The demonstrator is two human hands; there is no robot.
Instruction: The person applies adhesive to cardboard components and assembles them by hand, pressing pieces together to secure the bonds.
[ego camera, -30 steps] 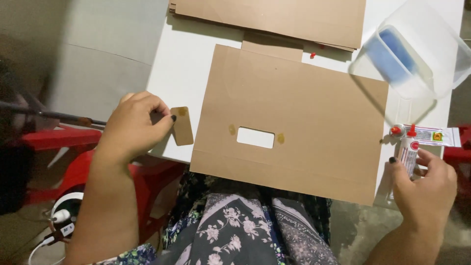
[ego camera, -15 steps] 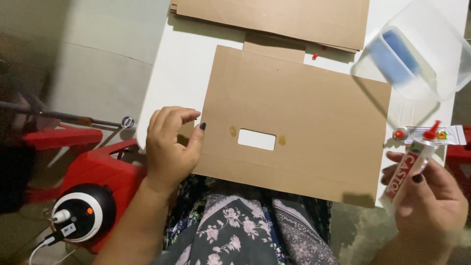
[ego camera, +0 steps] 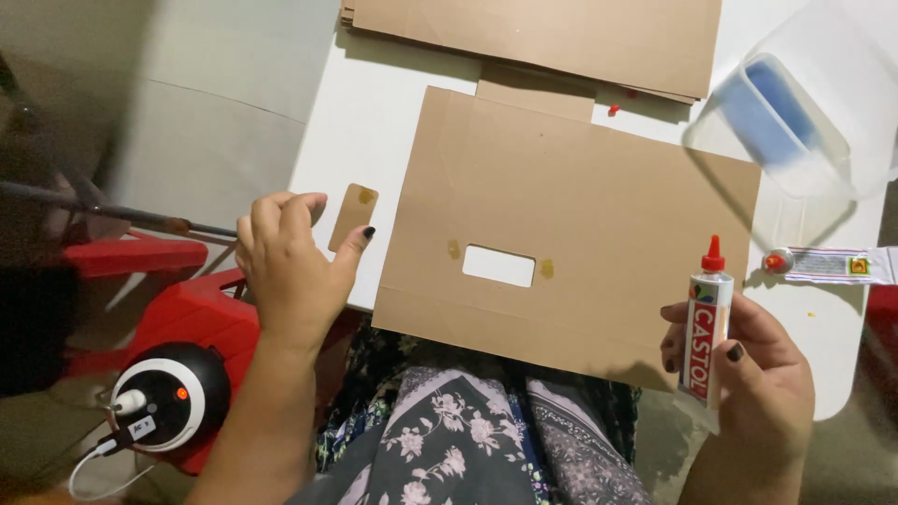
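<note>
My left hand lies at the left edge of the white counter, its fingers loosely curled and holding nothing; the thumb tip just touches the lower end of a small brown cardboard piece that lies flat on the counter with a dab of glue near its top. Just to the right of that piece lies a large brown cardboard sheet, flat, with a small rectangular window cut through it and a yellowish glue spot on either side of the window. The sheet's near edge hangs over my lap. My right hand is off the sheet's lower right corner, fingers wrapped around a white glue tube held upright, its red nozzle pointing up. Beyond that hand a second small tube lies on its side on the counter. Farther back sit a clear plastic tub with something blue inside and more cardboard sheets stacked along the far edge. Down at my left stands a red stool with a round black and white device beside it.
</note>
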